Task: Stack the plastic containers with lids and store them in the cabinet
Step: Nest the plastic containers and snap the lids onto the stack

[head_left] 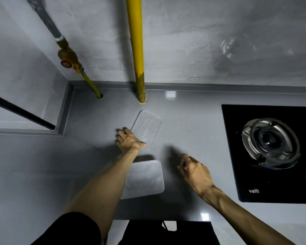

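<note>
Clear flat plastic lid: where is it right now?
Head view, centre: the clear flat plastic lid lies on the grey countertop in front of the yellow vertical pipe, left of the black gas hob, with the left hand at its near-left edge.

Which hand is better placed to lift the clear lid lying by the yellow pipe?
Left. The left hand touches the near edge of the clear lid, thumb on its corner; the right hand hovers open over the counter, apart from it.
</note>
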Motion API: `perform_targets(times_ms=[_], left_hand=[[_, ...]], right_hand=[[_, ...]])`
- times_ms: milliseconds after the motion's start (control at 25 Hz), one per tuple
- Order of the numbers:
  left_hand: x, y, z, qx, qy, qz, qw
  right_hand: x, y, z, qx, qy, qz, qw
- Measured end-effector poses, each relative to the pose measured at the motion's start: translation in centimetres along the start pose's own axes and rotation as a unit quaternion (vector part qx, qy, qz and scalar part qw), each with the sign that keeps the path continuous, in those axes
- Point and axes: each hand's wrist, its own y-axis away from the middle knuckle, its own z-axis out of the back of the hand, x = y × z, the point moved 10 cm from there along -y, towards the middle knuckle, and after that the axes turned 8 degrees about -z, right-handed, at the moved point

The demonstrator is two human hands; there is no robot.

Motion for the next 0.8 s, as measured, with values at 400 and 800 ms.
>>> perform_targets(times_ms=[400,800], left_hand=[[3.0,5.3,8.2,-0.014,0.456,-0.045,0.889],[6.9,14.6,10.7,-0.029,0.545,0.014,0.838]], right_hand=[[2.0,-0.3,0.0,0.076,-0.361,-0.103,0.924],[9.4,-0.2,0.3,0.113,-0.581,-0.032,0.806]])
